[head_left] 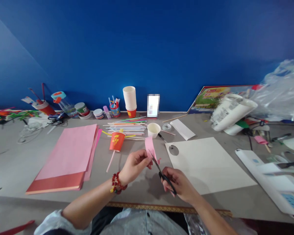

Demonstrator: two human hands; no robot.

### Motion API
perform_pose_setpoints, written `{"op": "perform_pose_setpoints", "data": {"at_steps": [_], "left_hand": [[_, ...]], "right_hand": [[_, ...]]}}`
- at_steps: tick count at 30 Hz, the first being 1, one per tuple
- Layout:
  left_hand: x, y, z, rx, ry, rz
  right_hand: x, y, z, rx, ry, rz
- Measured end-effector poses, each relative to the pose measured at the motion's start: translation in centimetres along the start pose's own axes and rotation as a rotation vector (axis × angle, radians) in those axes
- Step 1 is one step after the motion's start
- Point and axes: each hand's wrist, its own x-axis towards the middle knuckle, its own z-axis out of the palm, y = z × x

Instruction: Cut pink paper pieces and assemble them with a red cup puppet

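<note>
Between the fingers of my left hand (136, 163) is a curved strip of pink paper (150, 145), its free end bending upward. My right hand (175, 183) grips black-handled scissors (164, 177), whose blades reach across the lower part of the strip. A small pink scrap (158, 161) shows beside the blades. Left of my left hand lies a red paper cup (117, 141) with a pale pink straw (110, 162) sticking out below it. Just beyond the strip stands a white paper cup (154, 130).
Pink and red paper sheets (68, 150) lie at left, a large white sheet (208, 163) with a round hole at right. Several straws (127, 129), a tape roll (166, 127) and a stack of cups (129, 98) stand or lie behind. Plastic-wrapped cups (232, 111) are far right.
</note>
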Motion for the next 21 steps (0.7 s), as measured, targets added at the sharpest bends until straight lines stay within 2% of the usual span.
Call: {"op": "perform_pose_setpoints", "data": {"at_steps": [4, 15, 21], "left_hand": [[0.04, 0.37, -0.23, 0.023, -0.058, -0.018], [0.33, 0.0, -0.7, -0.105, -0.067, -0.057], [0.33, -0.08, -0.87, -0.112, -0.054, -0.066]], "right_hand": [[0.08, -0.3, 0.16, 0.029, 0.003, -0.002], [0.41, 0.3, -0.13, 0.034, -0.053, -0.024], [0.53, 0.12, 0.0, 0.013, -0.027, -0.017]]}}
